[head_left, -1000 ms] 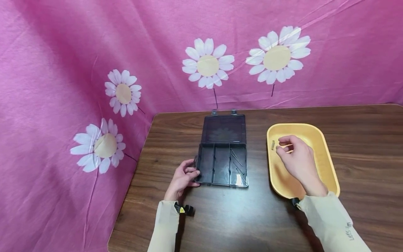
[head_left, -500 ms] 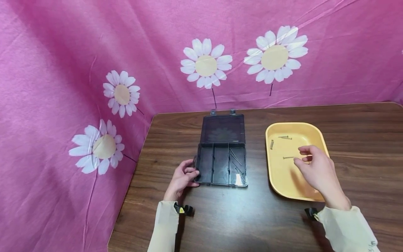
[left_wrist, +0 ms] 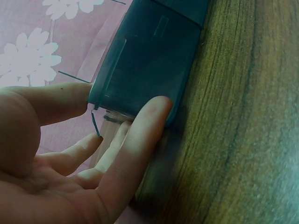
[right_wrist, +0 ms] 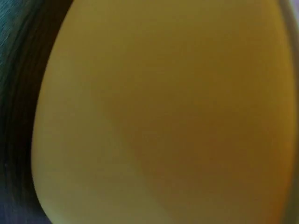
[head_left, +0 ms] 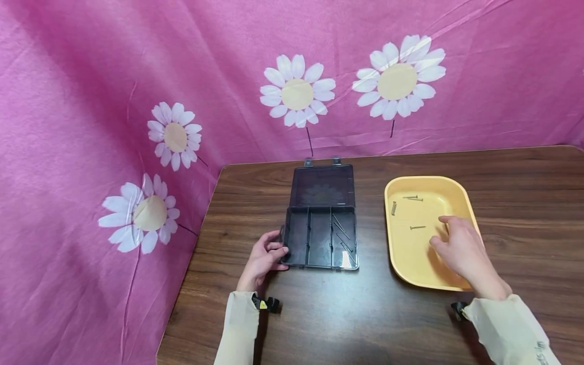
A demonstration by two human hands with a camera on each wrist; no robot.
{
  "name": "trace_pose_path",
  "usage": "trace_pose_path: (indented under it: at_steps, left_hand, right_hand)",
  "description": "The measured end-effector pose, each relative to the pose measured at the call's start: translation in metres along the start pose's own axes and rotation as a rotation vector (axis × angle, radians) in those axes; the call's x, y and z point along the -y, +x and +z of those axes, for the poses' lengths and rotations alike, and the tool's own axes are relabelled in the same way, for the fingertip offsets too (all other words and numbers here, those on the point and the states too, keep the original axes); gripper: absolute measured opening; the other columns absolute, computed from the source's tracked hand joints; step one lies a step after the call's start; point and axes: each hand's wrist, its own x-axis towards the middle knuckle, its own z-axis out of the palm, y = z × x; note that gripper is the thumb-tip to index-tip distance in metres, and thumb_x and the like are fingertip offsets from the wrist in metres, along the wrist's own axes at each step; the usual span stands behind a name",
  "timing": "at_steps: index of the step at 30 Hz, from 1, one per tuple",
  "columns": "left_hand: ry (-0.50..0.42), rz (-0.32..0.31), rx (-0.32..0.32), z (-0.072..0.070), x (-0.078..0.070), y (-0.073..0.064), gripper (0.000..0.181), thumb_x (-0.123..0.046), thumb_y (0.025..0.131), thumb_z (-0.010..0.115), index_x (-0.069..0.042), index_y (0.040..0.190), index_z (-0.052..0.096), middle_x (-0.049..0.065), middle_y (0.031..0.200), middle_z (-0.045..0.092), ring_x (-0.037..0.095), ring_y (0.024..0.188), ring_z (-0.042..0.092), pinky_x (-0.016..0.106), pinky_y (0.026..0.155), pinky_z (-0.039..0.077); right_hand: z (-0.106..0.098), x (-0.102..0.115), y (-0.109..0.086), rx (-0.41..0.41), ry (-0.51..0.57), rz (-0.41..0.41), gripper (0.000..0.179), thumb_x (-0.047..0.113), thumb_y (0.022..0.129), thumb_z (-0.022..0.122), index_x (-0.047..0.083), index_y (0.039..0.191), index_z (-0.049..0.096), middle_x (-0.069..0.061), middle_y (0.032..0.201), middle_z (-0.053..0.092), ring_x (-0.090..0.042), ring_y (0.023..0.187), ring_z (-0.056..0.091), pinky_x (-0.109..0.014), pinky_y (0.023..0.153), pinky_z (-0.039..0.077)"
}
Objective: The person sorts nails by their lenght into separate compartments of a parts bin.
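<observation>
My left hand (head_left: 263, 258) grips the left edge of a dark translucent compartment box (head_left: 320, 243), thumb over the near-left corner. In the left wrist view the fingers of this hand (left_wrist: 133, 158) lie around the end of the box (left_wrist: 145, 70). Several thin screws (head_left: 341, 227) lie in its right compartment; the middle and left ones hold none. My right hand (head_left: 465, 253) hovers over the right side of a yellow tray (head_left: 406, 258), index finger and thumb apart, nothing visible between them. Several screws lie in the tray, one (head_left: 417, 227) near the middle and others (head_left: 394, 208) at the left.
The box's lid (head_left: 323, 186) lies folded back toward the far edge of the wooden table (head_left: 337, 314). Behind the table hangs a pink cloth (head_left: 237, 61) with white daisies. Yellow tray wall (right_wrist: 51, 116) fills most of the right wrist view.
My right hand has moved right and toward me from the tray's left part, uncovering screws there, and its index finger and thumb have spread apart. The left hand stays on the box.
</observation>
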Motion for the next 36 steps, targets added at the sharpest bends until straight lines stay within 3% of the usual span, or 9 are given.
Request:
trace_pose_path:
  at_steps: [10, 13, 17, 20, 27, 36]
  left_hand:
    - [0.009, -0.008, 0.008, -0.001, -0.001, 0.000, 0.059, 0.003, 0.086, 0.064, -0.007, 0.140, 0.041, 0.017, 0.109, 0.057, 0.017, 0.082, 0.064, 0.040, 0.063, 0.061]
    - [0.008, -0.009, 0.013, -0.001, -0.002, -0.001, 0.060, 0.003, 0.086, 0.064, -0.007, 0.140, 0.042, 0.015, 0.107, 0.057, 0.016, 0.083, 0.064, 0.040, 0.063, 0.061]
    - [0.007, -0.011, 0.016, -0.001, -0.002, -0.001, 0.060, 0.003, 0.086, 0.064, -0.007, 0.141, 0.041, 0.014, 0.106, 0.057, 0.016, 0.083, 0.064, 0.040, 0.064, 0.061]
    - [0.009, -0.008, 0.016, -0.001, -0.003, -0.001, 0.060, 0.004, 0.086, 0.064, -0.007, 0.141, 0.041, 0.014, 0.107, 0.057, 0.016, 0.083, 0.064, 0.040, 0.064, 0.061]
    - [0.007, 0.001, 0.014, 0.000, -0.004, -0.002, 0.060, 0.004, 0.086, 0.064, -0.006, 0.141, 0.041, 0.015, 0.106, 0.058, 0.015, 0.083, 0.064, 0.041, 0.064, 0.061]
    - [0.008, 0.006, 0.018, -0.001, -0.002, 0.000, 0.061, 0.004, 0.086, 0.064, -0.006, 0.141, 0.040, 0.015, 0.107, 0.056, 0.016, 0.083, 0.064, 0.042, 0.064, 0.061]
  right_hand:
    - [0.009, -0.005, 0.003, 0.112, -0.063, 0.026, 0.060, 0.012, 0.084, 0.055, -0.024, 0.127, 0.037, -0.046, 0.123, 0.035, -0.060, 0.114, 0.029, -0.065, 0.096, 0.026]
    - [0.010, -0.005, 0.003, 0.131, -0.075, 0.030, 0.053, 0.013, 0.084, 0.053, -0.023, 0.120, 0.040, -0.046, 0.122, 0.034, -0.061, 0.113, 0.027, -0.065, 0.095, 0.025]
    - [0.009, -0.003, 0.004, 0.139, -0.093, 0.031, 0.028, 0.012, 0.083, 0.053, -0.012, 0.096, 0.048, -0.040, 0.112, 0.041, -0.057, 0.102, 0.030, -0.061, 0.086, 0.029]
    - [0.009, -0.002, 0.005, 0.146, -0.103, 0.038, 0.019, 0.012, 0.083, 0.053, -0.006, 0.086, 0.048, -0.037, 0.106, 0.043, -0.053, 0.096, 0.030, -0.057, 0.081, 0.030]
    - [0.010, -0.001, 0.006, 0.147, -0.119, 0.053, 0.023, 0.011, 0.082, 0.051, -0.010, 0.091, 0.050, -0.039, 0.111, 0.039, -0.052, 0.092, 0.030, -0.056, 0.077, 0.033]
    - [0.013, -0.003, 0.007, 0.130, -0.141, 0.017, 0.013, 0.007, 0.080, 0.051, -0.006, 0.082, 0.050, -0.041, 0.107, 0.041, -0.054, 0.090, 0.032, -0.057, 0.075, 0.033]
